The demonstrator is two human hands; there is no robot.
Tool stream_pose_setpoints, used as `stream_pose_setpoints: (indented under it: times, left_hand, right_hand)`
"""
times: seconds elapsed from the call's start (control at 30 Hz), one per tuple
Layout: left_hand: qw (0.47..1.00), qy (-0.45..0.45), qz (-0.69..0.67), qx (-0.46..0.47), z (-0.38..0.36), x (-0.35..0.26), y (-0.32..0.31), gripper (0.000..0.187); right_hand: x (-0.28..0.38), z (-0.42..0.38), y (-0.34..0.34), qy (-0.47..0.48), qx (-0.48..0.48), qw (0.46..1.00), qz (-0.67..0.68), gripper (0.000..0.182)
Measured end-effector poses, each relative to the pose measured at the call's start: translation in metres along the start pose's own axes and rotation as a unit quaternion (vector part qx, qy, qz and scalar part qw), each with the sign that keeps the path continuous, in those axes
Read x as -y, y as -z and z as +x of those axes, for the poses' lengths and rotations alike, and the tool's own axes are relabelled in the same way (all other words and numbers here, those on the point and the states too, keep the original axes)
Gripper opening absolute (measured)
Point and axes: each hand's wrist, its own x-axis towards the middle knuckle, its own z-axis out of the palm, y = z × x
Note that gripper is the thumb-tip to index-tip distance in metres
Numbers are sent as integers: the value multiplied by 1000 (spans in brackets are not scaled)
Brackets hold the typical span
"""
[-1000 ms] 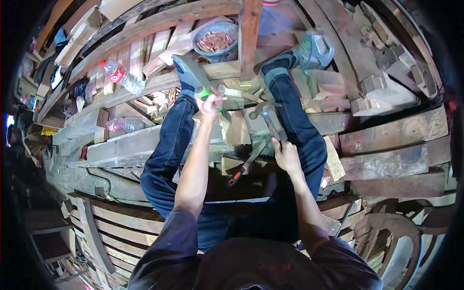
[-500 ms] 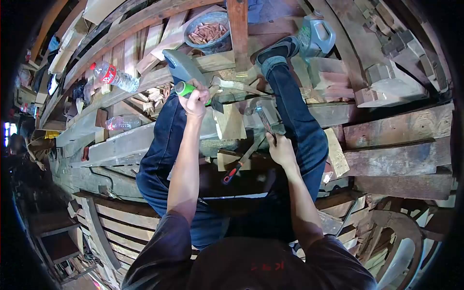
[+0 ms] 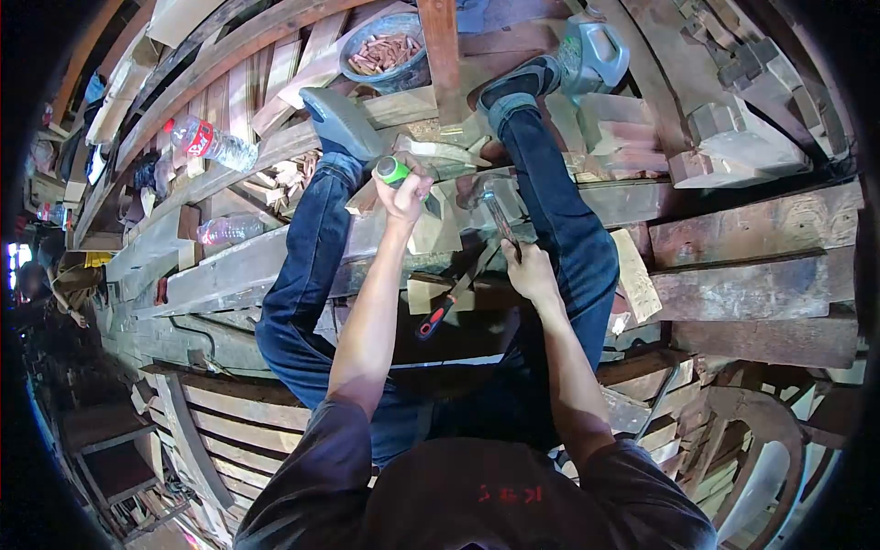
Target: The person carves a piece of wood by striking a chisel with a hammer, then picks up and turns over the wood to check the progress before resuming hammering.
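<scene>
My left hand (image 3: 403, 194) is closed around the green handle of a chisel (image 3: 392, 170), its grey butt end facing up. The hand is over a pale wood block (image 3: 438, 231) lying across a beam between my legs, and hides most of the blade. In my right hand (image 3: 532, 275) is a hammer (image 3: 500, 216), gripped by its shaft with the head pointing away from me. Head and chisel are apart. Just nearer to me lies a tool with a red and black handle (image 3: 434, 317) and a long flat blade, resting over another wood piece (image 3: 472, 298).
A bucket of short wooden pegs (image 3: 390, 78) stands ahead, left of an upright post (image 3: 441, 55). A plastic jug (image 3: 591, 57) is by my right foot. Two bottles, one red-labelled (image 3: 213, 145) and one clear (image 3: 229, 230), lie among beams at left. Another person (image 3: 73, 289) is far left.
My left hand has moved right with the chisel, from beside my left leg to over the wood block. The hammer stays at nearly the same height, and the view has shifted slightly.
</scene>
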Motion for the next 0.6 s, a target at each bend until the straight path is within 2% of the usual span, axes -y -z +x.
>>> stream_pose_setpoints:
  times: [0.6]
  left_hand:
    - [999, -19, 44, 24, 3, 3, -9, 7]
  right_hand:
    - [3, 1, 4, -27, 31, 999, -19, 40]
